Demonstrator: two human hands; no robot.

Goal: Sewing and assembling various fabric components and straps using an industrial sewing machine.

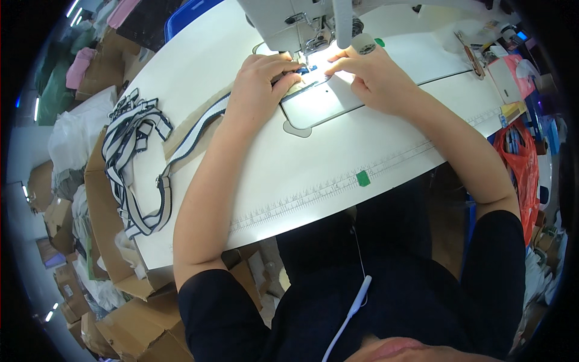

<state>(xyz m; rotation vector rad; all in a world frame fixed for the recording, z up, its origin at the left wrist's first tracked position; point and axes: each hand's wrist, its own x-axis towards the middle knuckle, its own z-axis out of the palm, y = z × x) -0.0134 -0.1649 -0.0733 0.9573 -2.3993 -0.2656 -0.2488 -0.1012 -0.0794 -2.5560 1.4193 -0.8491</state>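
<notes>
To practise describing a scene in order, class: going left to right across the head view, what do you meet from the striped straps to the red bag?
Heap of striped straps, left hand, right hand, slim metal tool, red plastic bag.

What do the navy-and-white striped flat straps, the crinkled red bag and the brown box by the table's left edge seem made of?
Striped flat straps: probably matte woven webbing, since they fold softly. Crinkled red bag: likely thin glossy plastic, from its creases and highlights. Brown box: apparently matte cardboard, judging by its stiff flat panels.
</notes>
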